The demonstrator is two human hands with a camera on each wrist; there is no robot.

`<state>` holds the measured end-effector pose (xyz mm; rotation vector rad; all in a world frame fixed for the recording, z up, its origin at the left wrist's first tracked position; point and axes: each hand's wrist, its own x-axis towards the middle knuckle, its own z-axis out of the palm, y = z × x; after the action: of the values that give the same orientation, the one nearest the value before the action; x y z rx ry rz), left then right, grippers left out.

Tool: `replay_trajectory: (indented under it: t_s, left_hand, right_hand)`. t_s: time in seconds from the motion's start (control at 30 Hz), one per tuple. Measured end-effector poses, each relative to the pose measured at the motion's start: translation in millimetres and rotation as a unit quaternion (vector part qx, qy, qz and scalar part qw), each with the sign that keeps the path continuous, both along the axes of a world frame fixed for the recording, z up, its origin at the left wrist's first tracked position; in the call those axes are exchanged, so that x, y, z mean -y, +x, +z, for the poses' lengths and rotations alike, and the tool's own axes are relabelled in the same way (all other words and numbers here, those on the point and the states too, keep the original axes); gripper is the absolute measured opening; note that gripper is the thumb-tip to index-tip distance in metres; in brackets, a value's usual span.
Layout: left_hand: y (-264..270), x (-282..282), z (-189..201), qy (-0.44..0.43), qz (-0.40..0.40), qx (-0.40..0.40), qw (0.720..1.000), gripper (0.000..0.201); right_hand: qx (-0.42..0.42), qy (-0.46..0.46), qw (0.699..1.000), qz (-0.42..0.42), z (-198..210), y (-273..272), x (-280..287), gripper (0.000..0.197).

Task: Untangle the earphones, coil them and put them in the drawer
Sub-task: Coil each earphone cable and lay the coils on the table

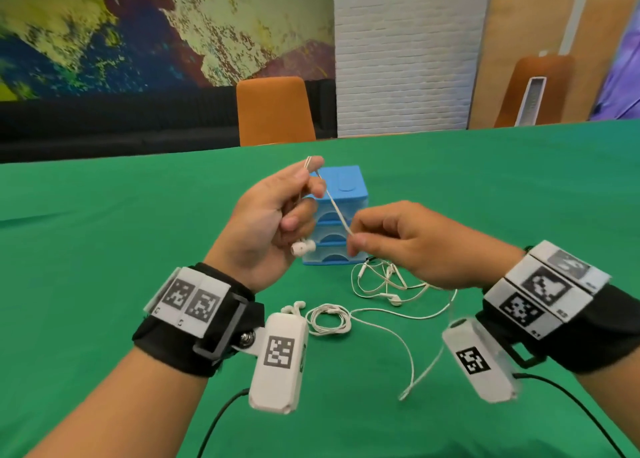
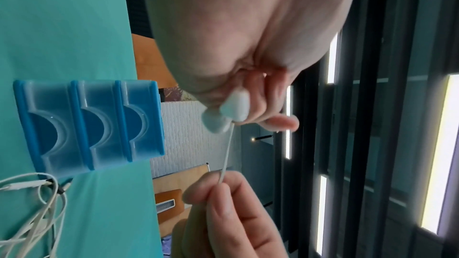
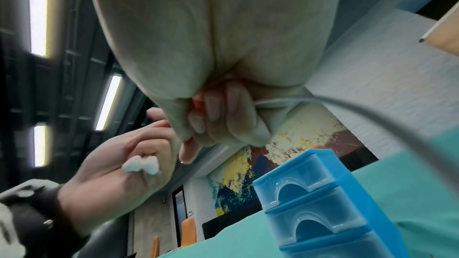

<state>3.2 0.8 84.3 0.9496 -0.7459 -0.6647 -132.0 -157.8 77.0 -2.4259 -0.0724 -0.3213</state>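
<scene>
My left hand (image 1: 277,211) is raised above the table and grips a white earphone cable, whose two earbuds (image 1: 303,247) (image 2: 224,113) (image 3: 141,165) hang below its fingers. The cable (image 1: 337,210) runs taut from the left fingertips down to my right hand (image 1: 391,239), which pinches it between thumb and forefinger (image 2: 218,185). The loose remainder trails from the right hand down to the green table (image 1: 429,371). A small blue drawer unit (image 1: 341,194) (image 2: 89,125) (image 3: 323,199) with three shut drawers stands just behind both hands.
A coiled white earphone (image 1: 329,319) lies on the cloth between my wrists. A tangled white earphone set (image 1: 384,281) (image 2: 32,203) lies in front of the drawer unit. An orange chair (image 1: 273,111) stands beyond the table's far edge.
</scene>
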Motion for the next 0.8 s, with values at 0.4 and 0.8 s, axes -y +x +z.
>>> replay_trajectory:
  t_s: [0.4, 0.8]
  left_hand:
    - [-5.5, 8.7, -21.7, 0.103, -0.044, 0.197, 0.974, 0.041]
    - [-16.5, 13.0, -14.4, 0.039, 0.025, 0.086, 0.995, 0.032]
  right_hand:
    - [0.016, -0.081, 0.996, 0.043, 48.3, 4.6, 12.1, 0.02]
    - [0.044, 0.008, 0.998, -0.051, -10.9, 21.6, 26.9, 0.034]
